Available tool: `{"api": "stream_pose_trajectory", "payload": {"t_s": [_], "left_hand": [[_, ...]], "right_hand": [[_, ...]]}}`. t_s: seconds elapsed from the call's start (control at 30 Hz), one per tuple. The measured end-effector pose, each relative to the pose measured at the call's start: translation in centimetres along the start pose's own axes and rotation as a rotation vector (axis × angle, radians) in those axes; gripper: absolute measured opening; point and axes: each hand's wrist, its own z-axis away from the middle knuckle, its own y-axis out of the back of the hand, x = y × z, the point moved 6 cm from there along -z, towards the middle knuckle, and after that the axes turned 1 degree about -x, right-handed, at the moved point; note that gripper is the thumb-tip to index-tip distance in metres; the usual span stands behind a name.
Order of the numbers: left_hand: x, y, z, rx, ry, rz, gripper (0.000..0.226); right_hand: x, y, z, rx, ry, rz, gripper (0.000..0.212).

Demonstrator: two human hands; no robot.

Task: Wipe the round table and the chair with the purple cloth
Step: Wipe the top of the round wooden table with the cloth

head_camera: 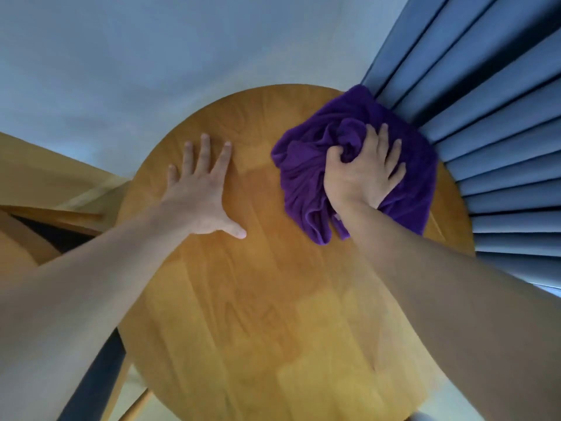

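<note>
Seen from the head camera, looking steeply down, a round table (273, 299) of honey-coloured wood fills the centre and lower part of the frame. The purple cloth (309, 159) lies bunched on the tabletop in the upper right of the frame, reaching the table's far right rim, where it touches or nearly touches the blue pleated curtain (485, 117) that fans across the right side. The right hand (361, 174) sits on top of the cloth, pressing it down: the thumb and forefinger are curled into a gathered fold near the cloth's middle, while the other fingers lie spread and fairly straight over the fabric. The left hand (203, 189) holds nothing; it rests flat on bare wood at centre left, fingers straight and splayed, thumb pointing towards the cloth, a clear stretch of wood between the two. The relation that matters next, as a judgement: the cloth is already under the right hand at the far right edge, so the unwiped expanse lies leftward and down the frame, towards the person, and the right hand is the one placed to sweep it that way while the left appears to steady the table. A wooden chair (45, 189) shows partly at the left edge of the frame, well apart from the cloth and apparently not yet reached. A pale wall (151, 56) fills the upper left.
</note>
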Motion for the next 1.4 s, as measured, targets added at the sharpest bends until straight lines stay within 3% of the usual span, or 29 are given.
{"api": "stream_pose_trajectory", "payload": {"t_s": [0.1, 0.2, 0.47, 0.57, 0.67, 0.83, 0.9, 1.17, 1.27, 1.4], "left_hand": [[-0.2, -0.6, -0.2, 0.015, -0.017, 0.030, 0.167], [-0.3, -0.4, -0.6, 0.003, -0.026, 0.065, 0.169], [-0.1, -1.2, -0.9, 0.024, -0.057, 0.098, 0.169], [-0.2, -1.3, -1.1, 0.036, -0.058, 0.095, 0.169], [-0.2, -1.2, -1.4, 0.037, -0.057, 0.103, 0.168], [-0.3, -1.5, -1.1, 0.046, -0.065, 0.091, 0.167], [-0.3, -1.5, -1.2, 0.048, -0.058, 0.084, 0.168], [-0.1, -1.6, -1.6, 0.053, -0.050, 0.063, 0.170], [0.0, -1.6, -1.8, 0.056, -0.050, 0.078, 0.171], [-0.3, -1.7, -1.7, 0.069, -0.041, 0.115, 0.171]], "right_hand": [[-1.8, -0.7, 0.9, 0.040, -0.094, -0.016, 0.070], [-4.0, -1.3, 1.4, 0.021, -0.035, 0.012, 0.068], [-8.6, -2.9, 3.2, -0.177, 0.613, 0.179, 0.069], [-8.7, -2.9, 3.2, -0.213, 0.757, 0.224, 0.072], [-8.7, -2.7, 2.6, -0.195, 0.692, 0.136, 0.069], [-7.6, -2.1, 1.3, 0.032, 0.171, 0.014, 0.064], [-7.7, -2.3, 1.3, 0.053, 0.057, -0.012, 0.066], [-8.0, -2.8, 1.6, -0.003, 0.129, 0.071, 0.071], [-8.7, -3.3, 1.7, -0.077, 0.297, 0.186, 0.074], [-9.4, -3.5, 1.0, -0.299, 0.888, 0.342, 0.080]]}}
